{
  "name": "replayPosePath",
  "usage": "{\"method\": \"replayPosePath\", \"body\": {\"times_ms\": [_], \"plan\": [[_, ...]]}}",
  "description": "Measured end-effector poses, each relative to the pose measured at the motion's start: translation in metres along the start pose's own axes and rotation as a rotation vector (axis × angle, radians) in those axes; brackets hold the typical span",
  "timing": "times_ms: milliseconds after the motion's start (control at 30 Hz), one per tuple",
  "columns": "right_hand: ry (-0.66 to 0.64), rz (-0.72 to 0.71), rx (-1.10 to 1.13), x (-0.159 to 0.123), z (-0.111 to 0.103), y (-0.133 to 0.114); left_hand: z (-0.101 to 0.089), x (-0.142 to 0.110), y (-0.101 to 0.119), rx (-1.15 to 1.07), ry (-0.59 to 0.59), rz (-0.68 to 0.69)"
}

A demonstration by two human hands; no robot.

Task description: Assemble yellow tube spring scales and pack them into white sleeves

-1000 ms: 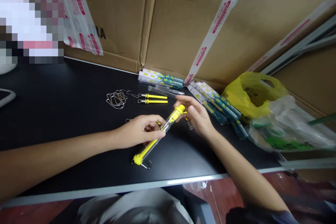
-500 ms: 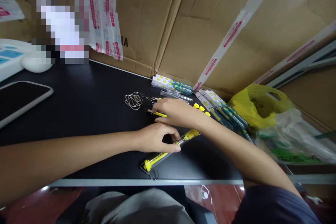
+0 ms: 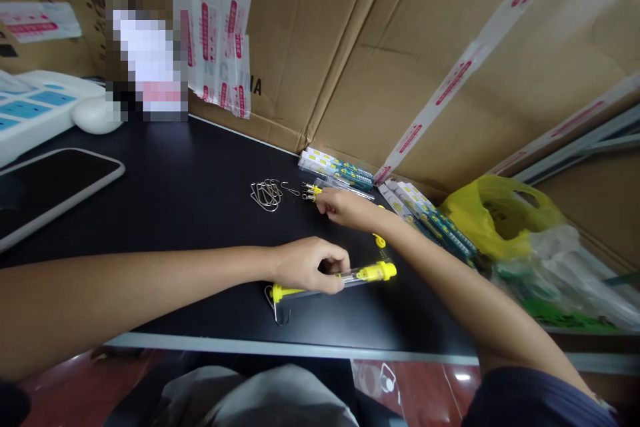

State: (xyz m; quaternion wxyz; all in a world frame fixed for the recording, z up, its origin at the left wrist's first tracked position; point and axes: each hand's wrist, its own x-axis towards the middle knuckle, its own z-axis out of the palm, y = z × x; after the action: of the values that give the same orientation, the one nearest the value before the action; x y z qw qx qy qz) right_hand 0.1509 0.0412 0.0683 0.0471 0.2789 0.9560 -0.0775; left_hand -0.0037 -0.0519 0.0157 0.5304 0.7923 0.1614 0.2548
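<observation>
My left hand (image 3: 310, 265) is closed around a clear-tubed spring scale (image 3: 369, 272) with yellow ends, lying nearly level above the black tabletop. From its left end hangs a bent wire hook (image 3: 280, 317). Farther back, my right hand (image 3: 345, 208) has its fingers curled together beside several small yellow-and-metal parts (image 3: 311, 192); whatever is in those fingers is hidden. A tangle of wire hooks (image 3: 266, 195) lies to the left of it. Under the right forearm a yellow cap (image 3: 380, 241) is visible.
Clear tubes (image 3: 345, 185) and printed cardboard packs (image 3: 336, 165) lie at the back against a tall cardboard box (image 3: 320, 47). More packs (image 3: 430, 217) and a yellow plastic bag (image 3: 493, 210) are at right. A phone-like device (image 3: 55, 187) and white power strip (image 3: 37, 107) sit at left.
My right hand has moved back toward the small parts, and the yellow strip seen in its fingers no longer shows. The spring scale in my left hand has turned closer to level.
</observation>
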Motion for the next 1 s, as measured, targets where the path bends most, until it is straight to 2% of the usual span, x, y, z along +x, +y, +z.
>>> {"method": "replayPosePath", "body": {"times_ms": [267, 433, 600, 733, 800, 933, 1000], "plan": [[0.16, 0.084, -0.038, 0.016, 0.001, -0.001, -0.004, 0.0, 0.0, -0.364, -0.007, -0.069], [0.195, 0.09, -0.089, 0.043, 0.0, -0.01, -0.003, 0.001, 0.002, -0.395, 0.048, -0.077], [0.205, 0.041, -0.091, 0.056, 0.001, -0.012, -0.004, 0.002, 0.003, -0.371, 0.045, -0.066], [0.229, 0.056, -0.062, 0.05, 0.002, -0.008, -0.005, 0.002, 0.001, -0.332, 0.033, -0.063], [0.24, 0.041, -0.047, 0.046, 0.002, -0.007, -0.004, 0.002, 0.0, -0.245, 0.043, -0.046], [0.203, -0.128, -0.016, 0.045, 0.002, -0.011, -0.002, 0.002, -0.001, 0.005, 0.103, -0.021], [0.185, -0.204, -0.053, 0.049, 0.003, -0.015, -0.002, 0.001, -0.001, 0.064, 0.093, -0.032]]}}
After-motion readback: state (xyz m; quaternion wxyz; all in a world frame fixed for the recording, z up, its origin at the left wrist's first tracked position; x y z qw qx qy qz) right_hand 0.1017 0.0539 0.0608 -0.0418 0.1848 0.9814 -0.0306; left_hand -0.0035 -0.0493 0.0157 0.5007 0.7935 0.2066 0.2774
